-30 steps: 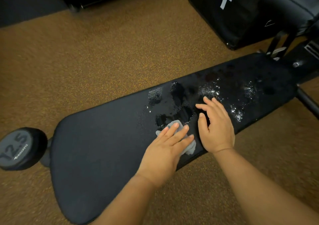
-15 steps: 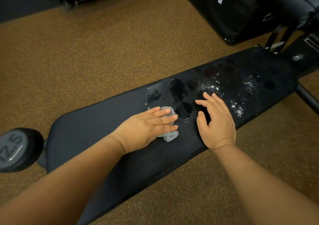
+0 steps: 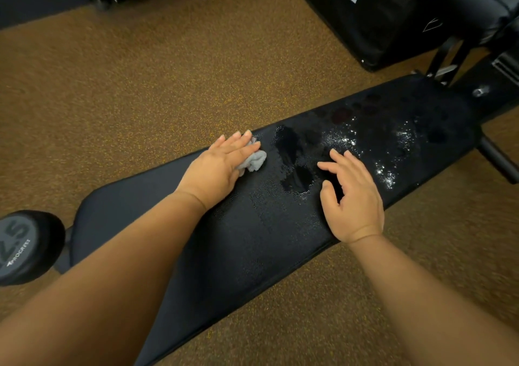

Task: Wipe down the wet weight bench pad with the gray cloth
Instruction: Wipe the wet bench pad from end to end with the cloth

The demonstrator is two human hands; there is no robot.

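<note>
The black weight bench pad runs diagonally from lower left to upper right. Its right half is wet, with glinting droplets and dark patches. My left hand presses the bunched gray cloth flat against the pad near its far edge, left of the wet patches. Most of the cloth is hidden under my fingers. My right hand rests on the pad with fingers spread, near the front edge and just right of a dark wet patch, holding nothing.
A black dumbbell head marked 12.5 lies on the brown speckled floor at the bench's left end. A black padded box stands at the upper right. Metal bench frame parts and a leg stick out at the right.
My left hand has slid the cloth from the pad's front edge across to its far edge and to the left. My right hand has stayed in place on the pad.
</note>
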